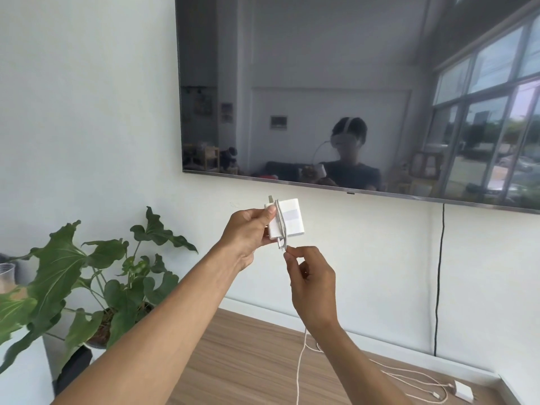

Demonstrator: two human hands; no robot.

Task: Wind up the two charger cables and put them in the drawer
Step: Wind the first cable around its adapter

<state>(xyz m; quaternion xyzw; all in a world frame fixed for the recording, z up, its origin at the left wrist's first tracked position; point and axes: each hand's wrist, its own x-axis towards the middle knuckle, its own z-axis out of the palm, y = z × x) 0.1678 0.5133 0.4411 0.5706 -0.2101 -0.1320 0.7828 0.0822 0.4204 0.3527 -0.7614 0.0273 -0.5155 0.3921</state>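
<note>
My left hand (248,233) holds a white square charger brick (289,219) up in front of the wall, thumb on its left edge. A turn or two of its white cable (281,226) runs around the brick. My right hand (311,280) pinches that cable just below the brick, and the loose length (299,366) hangs down past my wrist to the wooden top (248,361). A second, smaller white charger (464,390) lies on the wood at the lower right with its thin cable (420,380) loosely looped beside it. No drawer is in view.
A large dark TV (350,92) hangs on the wall above, with a black cord (439,273) dropping from it on the right. A leafy potted plant (96,276) stands at the left. A clear plastic cup (6,277) sits at the far left edge.
</note>
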